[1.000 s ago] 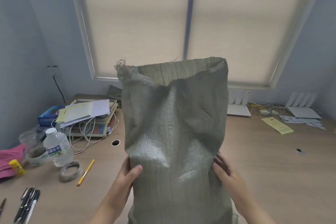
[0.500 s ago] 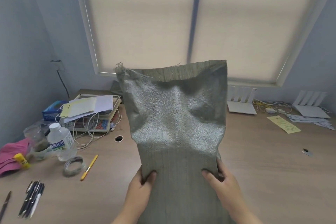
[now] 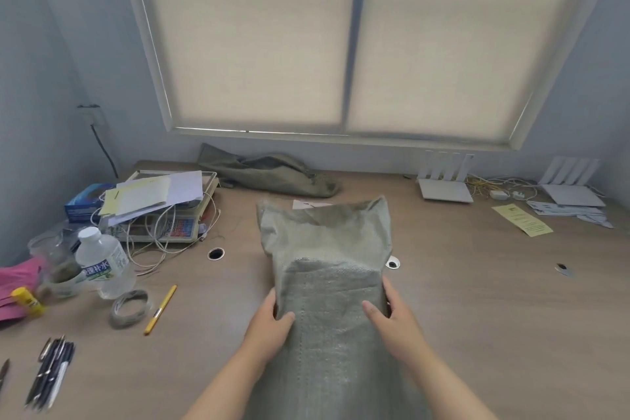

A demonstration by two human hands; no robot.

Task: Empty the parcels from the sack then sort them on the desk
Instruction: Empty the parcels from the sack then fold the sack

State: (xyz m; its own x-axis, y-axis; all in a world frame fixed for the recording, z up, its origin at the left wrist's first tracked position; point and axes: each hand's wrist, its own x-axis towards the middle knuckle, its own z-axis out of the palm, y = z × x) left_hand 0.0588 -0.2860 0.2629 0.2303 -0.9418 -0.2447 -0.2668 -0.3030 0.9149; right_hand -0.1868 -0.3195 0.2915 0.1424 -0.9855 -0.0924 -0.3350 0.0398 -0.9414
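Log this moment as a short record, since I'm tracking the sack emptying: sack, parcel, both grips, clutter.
sack: lying on the desk, mouth toward the window
parcel: pale flat corner shows at the mouth, likely one
left grip: holds the sack's left edge
right grip: holds its right edge
clutter: second sack crumpled at the desk's back; water bottle and yellow pen at left

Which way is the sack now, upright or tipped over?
Tipped over: the sack lies along the desk, mouth toward the window, with the left hand and right hand gripping its sides.
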